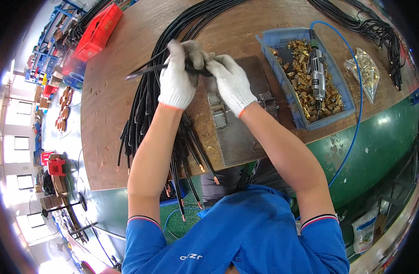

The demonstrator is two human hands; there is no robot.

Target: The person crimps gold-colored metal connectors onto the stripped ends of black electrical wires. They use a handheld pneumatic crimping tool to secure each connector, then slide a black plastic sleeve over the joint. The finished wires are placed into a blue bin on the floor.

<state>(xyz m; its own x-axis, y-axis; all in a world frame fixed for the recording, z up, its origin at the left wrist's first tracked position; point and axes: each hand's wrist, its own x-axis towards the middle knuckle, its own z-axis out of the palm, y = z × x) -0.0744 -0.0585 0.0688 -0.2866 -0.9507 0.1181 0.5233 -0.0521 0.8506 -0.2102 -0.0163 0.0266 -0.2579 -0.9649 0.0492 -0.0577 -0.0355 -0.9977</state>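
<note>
Both my hands wear white knitted gloves and meet above the middle of the table. My left hand (178, 77) is closed round a black cable (148, 71), whose loose part sticks out to the left, blurred by motion. My right hand (230, 80) comes in from the right with its fingers pressed together, touching a dark piece between the hands. Its fingertips cover what they pinch. Below the hands lies a thick bundle of black cables (143, 107), several with bare copper ends hanging over the near edge. A dark metal plate (239, 141) with small metal blocks (219, 118) lies under my right forearm.
On the right, a blue-grey tray (305, 122) holds many brass fittings (300, 59) and a silver air tool (317, 75) with a blue hose (359, 91). Beyond it are a clear bag of fittings (366, 71) and more cables (373, 29). A red crate (98, 33) stands far left.
</note>
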